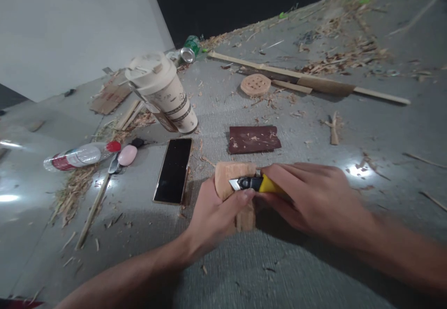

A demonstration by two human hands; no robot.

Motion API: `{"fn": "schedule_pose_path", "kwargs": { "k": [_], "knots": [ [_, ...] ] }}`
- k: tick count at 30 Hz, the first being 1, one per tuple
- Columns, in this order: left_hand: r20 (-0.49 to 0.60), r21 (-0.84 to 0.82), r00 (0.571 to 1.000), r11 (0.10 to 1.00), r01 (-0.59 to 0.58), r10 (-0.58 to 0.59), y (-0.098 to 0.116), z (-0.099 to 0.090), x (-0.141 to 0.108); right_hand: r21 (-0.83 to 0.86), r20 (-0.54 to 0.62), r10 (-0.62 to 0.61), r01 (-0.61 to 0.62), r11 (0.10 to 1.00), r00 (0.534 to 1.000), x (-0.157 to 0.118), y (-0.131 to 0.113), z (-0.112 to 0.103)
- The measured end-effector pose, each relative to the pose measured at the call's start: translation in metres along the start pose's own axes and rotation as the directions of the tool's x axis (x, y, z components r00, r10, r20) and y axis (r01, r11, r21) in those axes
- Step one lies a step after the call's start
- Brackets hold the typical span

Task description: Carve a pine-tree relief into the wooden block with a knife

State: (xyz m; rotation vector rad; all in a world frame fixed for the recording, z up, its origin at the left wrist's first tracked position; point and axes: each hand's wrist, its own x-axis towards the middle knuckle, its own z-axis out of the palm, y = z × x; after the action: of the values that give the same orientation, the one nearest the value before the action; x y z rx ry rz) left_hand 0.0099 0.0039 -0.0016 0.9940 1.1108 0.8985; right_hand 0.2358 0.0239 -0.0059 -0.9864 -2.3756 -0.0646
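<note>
A pale, rounded piece of wood [233, 173] with a narrower lower part is gripped by my left hand [218, 209], whose thumb lies across its face beside the blade. My right hand [310, 197] is closed around a yellow and black utility knife [270, 185]. The knife's short blade points left and rests against the wood's face; how deep it cuts, I cannot tell. Just beyond the wood lies a flat dark-red piece [254, 140] with small shavings on it. Left of my left hand is a black-screened phone [173, 171].
A lidded paper cup [167, 92] stands behind the phone. A plastic bottle [82, 156] and a pink rounded object [127, 155] lie at left. Farther back are a green can [190, 49], a round wooden piece with holes [256, 85] and a long stick [380, 95]. Shavings litter the grey floor.
</note>
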Motion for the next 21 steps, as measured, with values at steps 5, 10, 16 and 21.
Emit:
{"fn": "schedule_pose_path", "kwargs": {
  "k": [5,10,16,21],
  "knots": [
    [-0.002,-0.021,1.0,1.0,0.018,-0.018,0.001,0.001,-0.003,-0.009,-0.03,0.011,-0.012,1.0,0.999,0.0,-0.005,0.004],
    [-0.009,-0.036,0.999,0.999,0.032,-0.032,0.002,0.002,-0.003,0.003,-0.055,0.034,-0.034,0.999,0.998,-0.001,-0.007,0.007],
    [-0.028,-0.002,1.0,1.0,0.001,-0.001,0.0,0.002,-0.003,0.018,-0.044,0.068,-0.067,0.998,0.997,-0.001,-0.011,0.008],
    [-0.043,0.002,0.999,1.0,-0.009,0.009,-0.002,0.003,-0.003,0.045,-0.041,0.077,-0.075,0.996,0.996,0.0,-0.011,0.007]
  ]
}}
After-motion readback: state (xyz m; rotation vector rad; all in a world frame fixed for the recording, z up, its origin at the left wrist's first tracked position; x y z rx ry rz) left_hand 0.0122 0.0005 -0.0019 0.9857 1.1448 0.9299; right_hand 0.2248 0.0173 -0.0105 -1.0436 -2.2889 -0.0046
